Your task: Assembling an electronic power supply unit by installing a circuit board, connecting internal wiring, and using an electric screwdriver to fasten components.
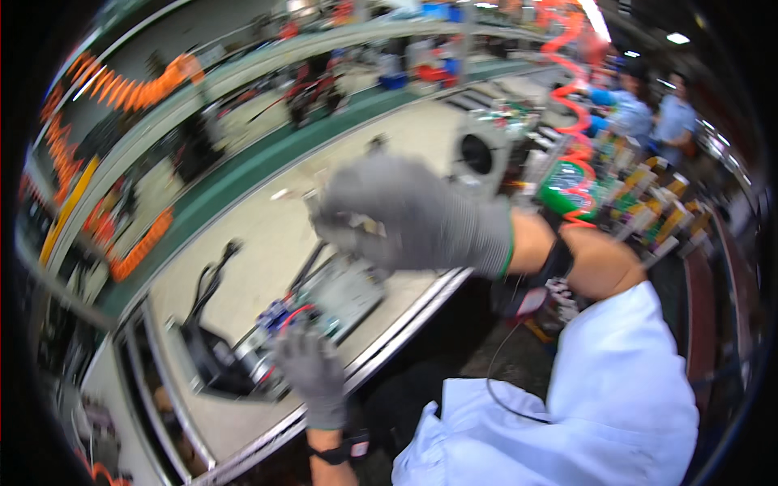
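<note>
My left hand point(312, 368), in a grey glove, is at the near side of an opened device with a flat metal plate point(348, 296), dark housing point(215, 360) and coloured wires point(296, 316). Its fingers stretch out over the edge by the wires; whether they press on it I cannot tell. Above and to the right of the plate is my right hand point(389, 211), gloved too and smeared by motion. Its fingers look curled, and a small pale spot shows among them; what they hold I cannot make out. Beneath it a thin dark bar point(309, 266) slants toward the device.
A black cable point(212, 279) lies on the pale bench point(259, 219) behind the device. Farther right stands a metal box with a round dark opening point(476, 154). Coiled orange hoses point(134, 85) and a red coiled hose point(567, 105) hang down. Two people in blue point(673, 117) are at the far right.
</note>
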{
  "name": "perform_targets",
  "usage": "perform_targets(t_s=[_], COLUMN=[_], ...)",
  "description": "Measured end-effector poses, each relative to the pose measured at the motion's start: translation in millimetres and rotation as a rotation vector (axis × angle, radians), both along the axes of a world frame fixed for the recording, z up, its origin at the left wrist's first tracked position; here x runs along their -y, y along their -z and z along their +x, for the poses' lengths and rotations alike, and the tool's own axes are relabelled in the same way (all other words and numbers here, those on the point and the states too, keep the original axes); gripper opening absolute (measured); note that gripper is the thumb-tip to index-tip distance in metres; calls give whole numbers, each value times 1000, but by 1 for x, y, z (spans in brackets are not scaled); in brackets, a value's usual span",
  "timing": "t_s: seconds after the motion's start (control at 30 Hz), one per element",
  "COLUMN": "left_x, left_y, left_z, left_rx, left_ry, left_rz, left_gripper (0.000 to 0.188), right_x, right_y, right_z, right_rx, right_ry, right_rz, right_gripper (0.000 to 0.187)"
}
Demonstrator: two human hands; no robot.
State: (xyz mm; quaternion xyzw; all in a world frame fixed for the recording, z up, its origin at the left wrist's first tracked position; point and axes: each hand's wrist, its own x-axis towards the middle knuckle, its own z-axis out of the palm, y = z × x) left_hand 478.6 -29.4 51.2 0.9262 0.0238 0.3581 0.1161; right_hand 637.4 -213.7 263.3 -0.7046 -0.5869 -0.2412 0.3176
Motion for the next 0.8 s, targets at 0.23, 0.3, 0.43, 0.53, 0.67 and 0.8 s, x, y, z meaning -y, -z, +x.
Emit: perform_targets(t_s=[0.23,0.3,0.43,0.53,0.67,0.8], left_x=[-31,-42,-53,-47,-40,-38], left_y=[-11,-3,1,2,8,12], left_z=[78,90,107,111,105,90], left_rx=[-395,-390,-568,-611,-451,-153], left_ry=[75,0,-244,-326,-353,-259], left_rz=[215,187,59,123,206,162], left_gripper=[35,38,44,44,44,41], right_x=[242,319,468,563,636,671], right_y=[147,176,201,190,168,144], right_z=[-36,-40,-46,-57,-44,-16], right_rx=[-392,-525,-394,-286,-130,-492], right_ry=[729,959,1435,1857,1807,1296], right_rz=[-173,-67,472,796,927,914], right_gripper=[20,21,22,34,54,59])
